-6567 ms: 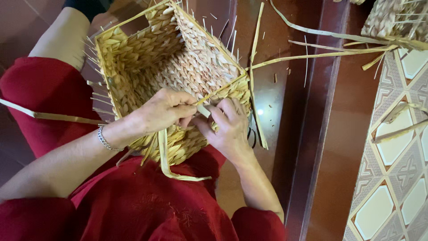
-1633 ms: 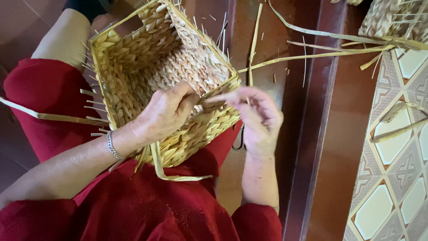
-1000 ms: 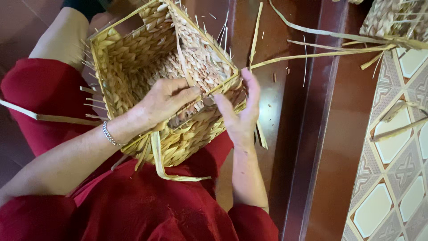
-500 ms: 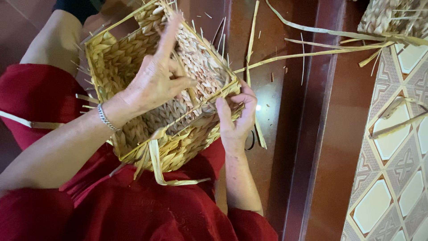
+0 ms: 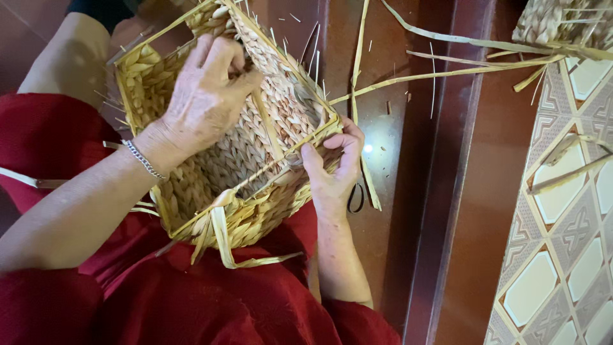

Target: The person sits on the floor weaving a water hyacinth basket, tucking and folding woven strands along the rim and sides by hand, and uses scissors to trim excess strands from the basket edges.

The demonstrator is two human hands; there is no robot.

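Observation:
A square woven straw basket [image 5: 185, 191] rests on my lap, its open mouth tilted towards me. My left hand [image 5: 204, 96] reaches across the opening, and its fingers grip the far rim. At the near right corner my right hand [image 5: 335, 169] clasps the rim, thumb on the inside. A loose flat straw strand [image 5: 233, 246] hangs from the front rim over my red skirt [image 5: 191, 300]. A silver bracelet [image 5: 143, 160] circles my left wrist.
Long loose straw strands [image 5: 447, 73] lie across the dark red floor to the right. Black scissors [image 5: 356, 198] peek out just past my right hand. Another woven piece [image 5: 555, 22] sits at the top right, on patterned tiles [image 5: 562, 243].
My left hand has moved from the near rim across the opening to the far rim. The basket has tipped further towards me. My right hand has closed on the near right corner.

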